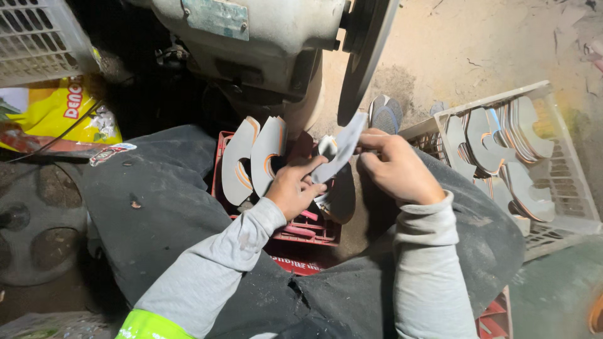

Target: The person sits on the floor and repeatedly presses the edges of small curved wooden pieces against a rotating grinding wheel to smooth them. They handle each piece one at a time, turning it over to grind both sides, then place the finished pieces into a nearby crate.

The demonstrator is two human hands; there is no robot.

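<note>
While both hands grip one grey curved piece (339, 154) against the wheel (364, 56), left hand (292, 188) pinching its lower end and right hand (396, 166) its upper, grinding seems underway; next calls for steady turning along the edge.

Dusty sandy concrete floor (490, 44), cracked, lit from above; darker greenish patch at lower right. Heavy grey bench grinder housing (251, 37) at top centre. White plastic crate (38, 37) at upper left, yellow printed bag (56, 113) beneath. Dark round wheel cover (38, 226) at left, in shadow.
</note>
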